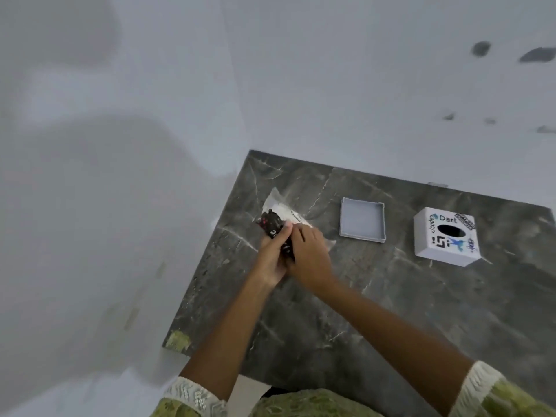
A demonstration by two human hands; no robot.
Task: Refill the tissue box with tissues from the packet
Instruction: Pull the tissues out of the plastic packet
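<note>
A clear plastic tissue packet [279,210] with a dark printed end lies at the far left of the dark marble table [391,296]. White tissues show inside it. My left hand [272,257] and my right hand [310,254] both grip the packet's near end, fingers closed on the plastic. The white tissue box cover [445,236], with stickers and an oval hole on top, stands at the right. Its shallow grey base tray [362,219] lies open and empty between the packet and the cover.
White walls meet in a corner behind the table's left end. The table's left edge runs diagonally down to a chipped corner [177,341]. Green patterned sleeves with white lace cuffs show at the bottom.
</note>
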